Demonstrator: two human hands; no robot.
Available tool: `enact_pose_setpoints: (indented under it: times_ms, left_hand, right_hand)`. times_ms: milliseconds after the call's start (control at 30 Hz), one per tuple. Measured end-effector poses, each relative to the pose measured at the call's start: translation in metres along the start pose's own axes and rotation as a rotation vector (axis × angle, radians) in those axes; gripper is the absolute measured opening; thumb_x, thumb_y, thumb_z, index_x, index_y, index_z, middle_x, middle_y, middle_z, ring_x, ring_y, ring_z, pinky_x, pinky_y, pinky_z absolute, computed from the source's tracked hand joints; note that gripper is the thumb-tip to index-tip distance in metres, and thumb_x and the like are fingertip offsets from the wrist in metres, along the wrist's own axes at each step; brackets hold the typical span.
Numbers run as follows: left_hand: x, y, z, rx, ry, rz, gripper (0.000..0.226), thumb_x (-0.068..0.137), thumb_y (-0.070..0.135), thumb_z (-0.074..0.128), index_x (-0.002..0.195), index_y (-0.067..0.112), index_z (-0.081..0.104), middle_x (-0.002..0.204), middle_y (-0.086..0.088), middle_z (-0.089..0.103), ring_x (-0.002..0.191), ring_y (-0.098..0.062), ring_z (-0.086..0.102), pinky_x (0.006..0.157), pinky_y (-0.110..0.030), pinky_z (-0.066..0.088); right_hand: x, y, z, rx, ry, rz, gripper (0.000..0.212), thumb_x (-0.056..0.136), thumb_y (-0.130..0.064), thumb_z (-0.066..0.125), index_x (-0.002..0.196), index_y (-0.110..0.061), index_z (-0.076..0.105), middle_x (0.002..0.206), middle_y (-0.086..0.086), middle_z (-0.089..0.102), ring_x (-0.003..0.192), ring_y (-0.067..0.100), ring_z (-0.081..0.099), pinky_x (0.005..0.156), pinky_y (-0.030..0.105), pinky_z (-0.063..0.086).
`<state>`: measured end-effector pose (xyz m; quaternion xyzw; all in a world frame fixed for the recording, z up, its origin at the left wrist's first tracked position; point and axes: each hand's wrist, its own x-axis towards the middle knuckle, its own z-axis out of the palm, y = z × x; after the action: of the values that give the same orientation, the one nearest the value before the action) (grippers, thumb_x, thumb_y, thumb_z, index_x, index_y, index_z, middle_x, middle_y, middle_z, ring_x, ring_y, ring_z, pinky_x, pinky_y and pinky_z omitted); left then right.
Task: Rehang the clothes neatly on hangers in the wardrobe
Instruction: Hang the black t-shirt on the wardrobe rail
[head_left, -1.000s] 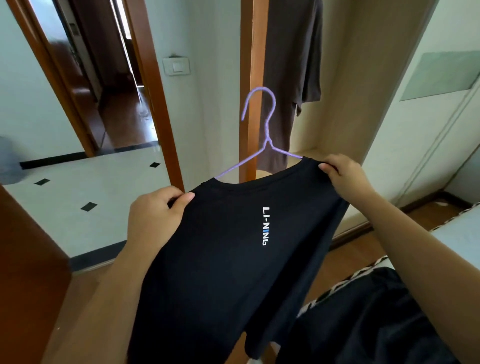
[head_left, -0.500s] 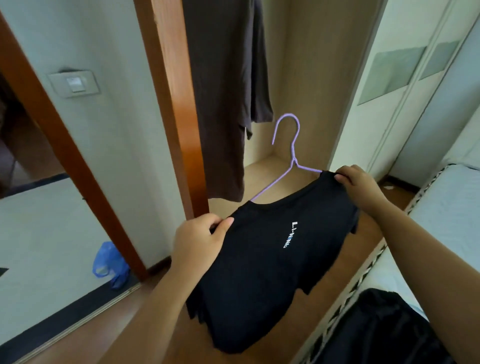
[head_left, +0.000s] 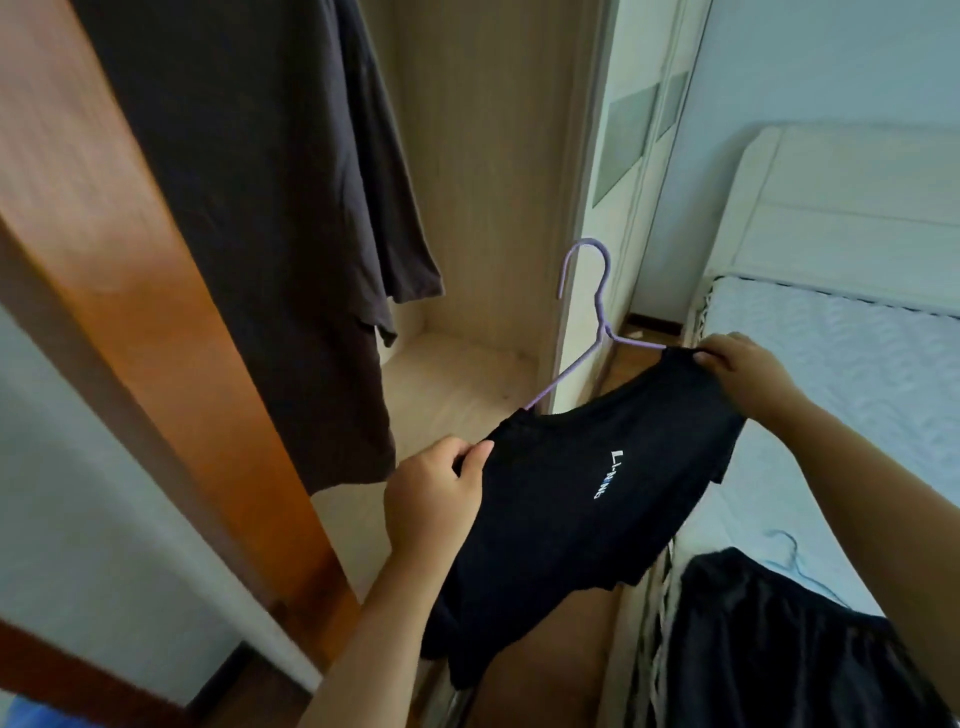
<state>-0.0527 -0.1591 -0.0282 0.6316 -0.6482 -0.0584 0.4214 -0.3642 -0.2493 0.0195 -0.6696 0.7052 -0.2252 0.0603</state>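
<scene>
The left hand (head_left: 436, 499) and right hand (head_left: 748, 371) each pinched a shoulder of the black T-shirt (head_left: 597, 499) on its purple wire hanger (head_left: 597, 306) in front of the wardrobe (head_left: 483, 182), where a level lift looked the tidiest way in.

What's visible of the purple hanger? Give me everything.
The purple hanger looks like thin lilac coated wire: an open hook on top, a twisted neck, and two arms sloping down into the neck opening of the black T-shirt, which hides its lower part. It is roughly upright, held in the air before the open wardrobe, hooked on nothing. The left hand and right hand grip the shirt's shoulders over the arm ends; direct contact with the wire cannot be told.
</scene>
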Motion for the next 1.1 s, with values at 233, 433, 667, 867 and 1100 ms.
enact_pose_setpoints:
  times_ms: [233,433,667,867,1100]
  left_hand:
    - [0.040,-0.008,0.034,-0.006,0.200,0.124,0.037,0.084,0.033,0.051,0.053,0.015,0.053,0.044,0.013,0.031,0.037,0.001,0.017,0.046,-0.007,0.008]
    - [0.073,-0.038,0.067,0.014,0.277,0.090,0.036,0.085,0.032,0.052,0.059,0.009,0.062,0.043,0.001,0.051,0.035,-0.014,0.039,0.038,-0.017,0.026]
    - [0.130,-0.039,0.118,-0.011,0.291,-0.103,0.048,0.080,0.047,0.044,0.066,0.007,0.066,0.049,-0.004,0.058,0.043,-0.020,0.049,0.046,-0.021,0.034]
    - [0.201,-0.035,0.151,0.077,0.294,-0.144,0.042,0.085,0.040,0.051,0.077,0.002,0.068,0.060,-0.015,0.065,0.058,-0.037,0.057,0.061,-0.036,0.040]
    - [0.277,-0.011,0.144,0.252,0.092,-0.183,0.029,0.093,0.023,0.047,0.117,0.010,0.055,0.115,-0.015,0.058,0.107,-0.035,0.053,0.093,-0.045,0.043]
  right_hand:
    - [0.043,0.002,-0.005,-0.027,0.092,-0.037,0.025,0.094,-0.012,0.046,0.107,0.004,0.059,0.102,0.028,0.054,0.101,0.039,0.051,0.084,0.035,0.035]
    - [0.119,-0.004,0.026,-0.067,0.052,-0.191,0.023,0.093,-0.019,0.046,0.100,-0.001,0.060,0.099,0.024,0.057,0.098,0.038,0.054,0.089,0.044,0.040]
    - [0.207,0.029,0.022,-0.028,-0.225,-0.285,0.021,0.093,-0.024,0.049,0.088,-0.008,0.061,0.090,0.014,0.062,0.091,0.030,0.056,0.076,0.032,0.038]
    - [0.252,0.061,0.017,0.027,-0.396,-0.250,0.031,0.094,-0.030,0.046,0.071,-0.011,0.056,0.068,0.005,0.055,0.068,0.019,0.053,0.065,0.028,0.040]
    - [0.289,0.017,-0.011,0.124,-0.338,-0.330,0.036,0.092,-0.035,0.048,0.059,-0.020,0.054,0.062,-0.001,0.053,0.062,0.010,0.049,0.058,0.021,0.037]
